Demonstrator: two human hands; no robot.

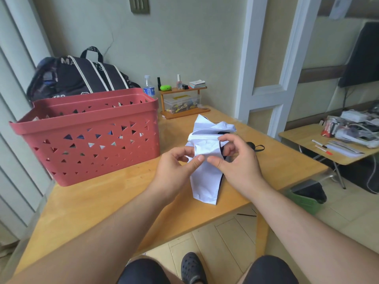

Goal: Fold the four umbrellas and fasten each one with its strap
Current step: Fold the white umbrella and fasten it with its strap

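Observation:
A white umbrella (205,181) with a black lining lies collapsed on the wooden table (102,201), its canopy bunched and crumpled. My left hand (176,169) pinches a fold of the white fabric between thumb and fingers. Beside it, my right hand (235,160) has its fingers curled round the canopy near the middle. The umbrella's black handle with its wrist loop (255,147) pokes out behind my right hand. Coloured fabric shows through the holes of the red basket (92,144); what lies in it I cannot tell.
The red basket stands on the table's left. Behind it sit a black backpack (82,76), a water bottle (148,88) and a small wooden shelf (182,101) with bottles and a box. A cluttered folding table (328,140) stands at right.

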